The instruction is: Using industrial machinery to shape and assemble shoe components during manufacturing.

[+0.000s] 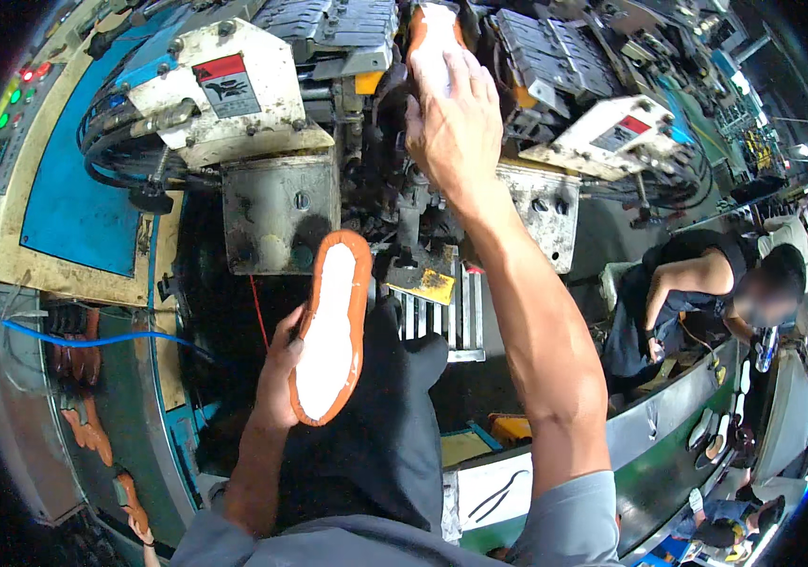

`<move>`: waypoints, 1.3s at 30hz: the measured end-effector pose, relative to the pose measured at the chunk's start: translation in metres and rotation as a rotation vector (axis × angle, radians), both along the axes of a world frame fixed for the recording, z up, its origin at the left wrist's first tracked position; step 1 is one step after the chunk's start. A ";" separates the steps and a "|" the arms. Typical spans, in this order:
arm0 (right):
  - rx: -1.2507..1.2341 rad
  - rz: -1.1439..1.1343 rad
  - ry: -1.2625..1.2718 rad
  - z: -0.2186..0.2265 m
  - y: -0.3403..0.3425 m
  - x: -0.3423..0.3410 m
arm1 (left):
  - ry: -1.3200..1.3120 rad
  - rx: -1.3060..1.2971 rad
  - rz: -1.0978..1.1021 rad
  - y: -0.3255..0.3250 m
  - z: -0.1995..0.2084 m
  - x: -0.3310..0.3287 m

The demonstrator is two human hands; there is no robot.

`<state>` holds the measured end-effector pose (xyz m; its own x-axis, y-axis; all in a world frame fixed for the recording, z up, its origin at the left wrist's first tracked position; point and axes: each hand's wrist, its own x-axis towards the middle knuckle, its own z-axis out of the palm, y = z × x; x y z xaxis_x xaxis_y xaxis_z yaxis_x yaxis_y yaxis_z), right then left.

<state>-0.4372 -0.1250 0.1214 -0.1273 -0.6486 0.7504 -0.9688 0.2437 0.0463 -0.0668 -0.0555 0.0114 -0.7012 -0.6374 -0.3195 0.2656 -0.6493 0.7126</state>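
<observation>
My left hand (281, 369) is closed round the side of a brown shoe (363, 283), held sole up in front of my lap. A long white insole (328, 331) covers most of its underside, with the brown edge folded in around it. At the top centre, another brown shoe (420, 42) with a white underside sits sole up in a machine. Over its near end lies my right hand (460, 123), fingers stretched along the white surface and thumb out to the left. That hand hides the shoe's near end.
Two white machine heads (220, 90) (612, 137) with black hoses flank the shoe. A panel with lit buttons (12, 118) stands far left. Brown shoes (90, 430) lie on a green conveyor at left. A co-worker (697, 283) sits at right beside another belt. Pliers (500, 496) rest below.
</observation>
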 end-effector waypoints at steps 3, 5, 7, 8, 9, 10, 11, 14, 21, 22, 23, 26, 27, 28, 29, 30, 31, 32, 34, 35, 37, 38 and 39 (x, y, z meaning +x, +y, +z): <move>-0.020 -0.006 0.017 0.009 -0.012 -0.002 | -0.018 -0.050 0.013 -0.005 -0.009 -0.008; -0.039 -0.005 0.008 0.015 -0.013 0.002 | -0.042 -0.052 -0.040 -0.010 -0.011 -0.010; -0.028 -0.019 0.014 0.022 -0.012 0.004 | -0.024 -0.071 -0.064 -0.012 -0.013 -0.015; -0.030 -0.023 0.019 0.026 -0.010 0.005 | -0.009 -0.093 -0.084 -0.012 -0.013 -0.016; -0.021 -0.022 0.007 0.032 -0.009 0.005 | 0.000 -0.099 -0.090 -0.014 -0.011 -0.019; -0.014 -0.020 -0.004 0.036 -0.009 0.005 | 0.010 -0.096 -0.111 -0.013 -0.007 -0.021; -0.022 -0.022 0.004 0.038 -0.010 0.006 | 0.020 -0.093 -0.130 -0.012 -0.006 -0.021; -0.001 -0.035 0.043 0.040 -0.014 0.016 | 0.030 -0.119 -0.144 -0.007 0.005 -0.014; -0.042 0.138 -0.136 0.046 0.015 0.005 | -0.235 -0.577 -0.164 0.012 0.049 0.004; -0.079 0.166 -0.268 0.028 0.032 0.034 | -0.268 -0.632 -0.136 0.017 0.052 0.013; -0.114 0.196 -0.393 0.009 0.063 0.070 | -0.294 -0.687 -0.104 0.022 0.053 0.022; 0.102 0.264 -1.487 -0.037 0.148 0.173 | -0.354 -0.804 -0.007 0.045 0.050 0.030; 0.041 0.350 -1.715 -0.045 0.169 0.204 | -0.352 -0.793 -0.029 0.055 0.052 0.033; -0.017 0.444 -1.817 -0.040 0.181 0.229 | -0.412 -0.898 -0.051 0.060 0.054 0.038; -0.082 0.421 -1.826 -0.060 0.189 0.240 | -0.467 -1.007 -0.072 0.068 0.055 0.044; -0.092 0.433 -1.944 -0.062 0.202 0.245 | -0.477 -1.066 -0.072 0.074 0.053 0.053; -0.104 0.449 -2.059 -0.061 0.214 0.250 | -0.467 -1.073 -0.083 0.081 0.055 0.061; -0.121 0.445 -2.051 -0.065 0.225 0.253 | -0.472 -1.056 -0.109 0.090 0.057 0.070; -0.217 0.621 -2.054 -0.063 0.238 0.256 | -0.464 -1.054 -0.135 0.103 0.064 0.085; -0.230 0.625 -2.040 -0.061 0.245 0.255 | -0.464 -1.103 -0.198 0.108 0.069 0.093; -0.402 0.693 -2.108 -0.037 0.254 0.258 | -0.473 -1.148 -0.254 0.124 0.073 0.106; -0.311 0.699 -2.080 -0.044 0.256 0.255 | -0.446 -1.104 -0.252 0.130 0.075 0.111; -0.312 0.705 -2.070 -0.048 0.261 0.255 | -0.414 -1.063 -0.248 0.134 0.077 0.114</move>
